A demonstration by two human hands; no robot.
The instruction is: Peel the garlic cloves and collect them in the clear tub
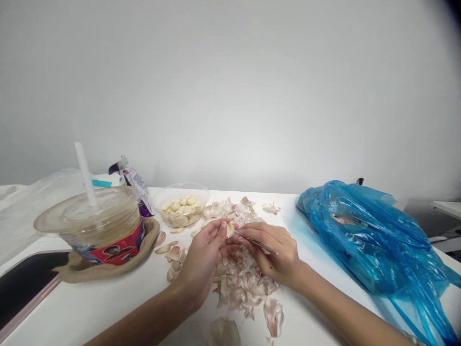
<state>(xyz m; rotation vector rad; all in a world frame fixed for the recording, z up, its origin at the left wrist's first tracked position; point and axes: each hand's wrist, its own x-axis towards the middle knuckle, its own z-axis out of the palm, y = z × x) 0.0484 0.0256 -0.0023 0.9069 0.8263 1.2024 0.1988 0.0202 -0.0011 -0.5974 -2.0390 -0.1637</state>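
Note:
My left hand (203,257) pinches a garlic clove (230,230) between thumb and fingers above a heap of peeled garlic skins (242,283). My right hand (274,252) grips a thin metal tool (262,246) whose tip meets the clove. Both hands hover over the white table (108,307). Behind them a clear plastic bowl (169,197) holds several peeled cloves (182,210). A few unpeeled cloves (166,248) lie to the left of my left hand.
A lidded drink cup with a white straw (97,222) sits on a brown paper holder at the left. A dark phone (23,283) lies at the left edge. A crumpled blue plastic bag (374,235) fills the right side. A purple-white packet (134,182) stands behind the cup.

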